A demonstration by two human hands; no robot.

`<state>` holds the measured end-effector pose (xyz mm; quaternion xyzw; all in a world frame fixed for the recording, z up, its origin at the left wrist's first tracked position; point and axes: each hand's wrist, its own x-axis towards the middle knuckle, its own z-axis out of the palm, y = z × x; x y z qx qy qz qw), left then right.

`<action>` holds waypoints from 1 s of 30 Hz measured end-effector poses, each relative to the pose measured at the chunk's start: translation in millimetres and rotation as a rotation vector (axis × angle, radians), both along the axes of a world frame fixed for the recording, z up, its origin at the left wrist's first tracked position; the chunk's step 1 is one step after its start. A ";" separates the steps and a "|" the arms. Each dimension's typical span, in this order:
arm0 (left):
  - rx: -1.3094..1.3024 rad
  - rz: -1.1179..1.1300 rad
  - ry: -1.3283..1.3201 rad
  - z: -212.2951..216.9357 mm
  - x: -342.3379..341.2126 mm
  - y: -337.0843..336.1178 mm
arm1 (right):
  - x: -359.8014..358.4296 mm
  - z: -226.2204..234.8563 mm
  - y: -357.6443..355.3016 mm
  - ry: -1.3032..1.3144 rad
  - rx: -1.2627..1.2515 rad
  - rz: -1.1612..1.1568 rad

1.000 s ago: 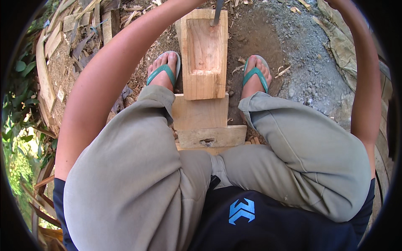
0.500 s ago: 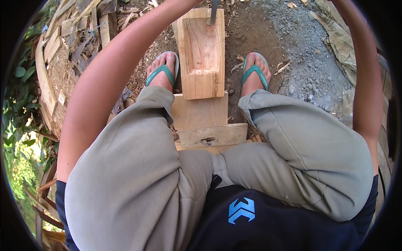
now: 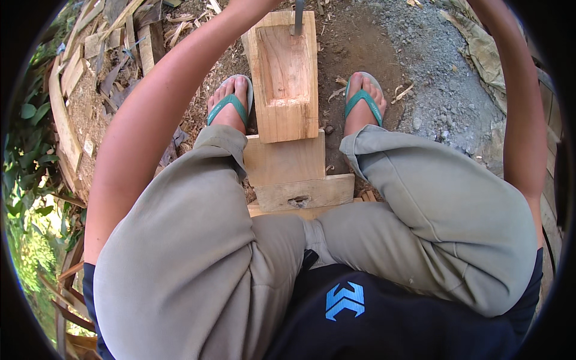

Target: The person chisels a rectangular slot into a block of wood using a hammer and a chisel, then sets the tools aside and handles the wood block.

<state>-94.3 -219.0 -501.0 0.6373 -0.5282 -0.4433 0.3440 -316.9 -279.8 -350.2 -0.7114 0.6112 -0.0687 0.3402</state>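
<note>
Scrap planks (image 3: 72, 90) left, gravel (image 3: 444, 90) right, leaves (image 3: 30, 180).

packages: none can be seen in this view.
labels: none on the wood or on the ground.
signs: none.
screens: none.
printed mark: the only thing of this kind is a light blue emblem (image 3: 344, 300) on the dark navy shirt, at the bottom middle of the view.
emblem shape: angular, made of a few slanted bars, with no frame around it.
emblem place: both hands reach up beyond the top edge, so the fingers are out of sight; the emblem is at the opposite end of the view from them, well apart, close to the person's own body, below the grey trousers.
</note>
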 end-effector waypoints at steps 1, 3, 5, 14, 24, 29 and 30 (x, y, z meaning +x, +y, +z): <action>-0.002 0.006 -0.001 -1.9 -0.4 0.7 | -1.6 -7.1 5.3 0.001 -0.052 0.010; 0.036 -0.024 0.011 -9.6 -6.4 2.3 | -5.5 -15.6 -2.1 0.221 -0.007 0.135; 0.132 -0.085 0.017 -16.8 -16.2 21.1 | -16.9 -18.1 -3.5 0.182 -0.035 0.136; -0.022 0.091 0.390 -11.4 23.3 52.1 | -29.9 -14.1 22.4 -0.099 0.066 -0.113; -0.178 0.081 0.424 0.5 21.4 44.7 | -30.5 -16.4 42.1 -0.057 0.034 -0.064; -0.164 0.042 0.388 5.4 21.6 43.5 | -33.3 -9.3 41.8 -0.063 0.005 -0.068; -0.152 0.032 0.411 5.5 20.4 42.3 | -32.7 -8.5 42.0 -0.062 0.002 -0.066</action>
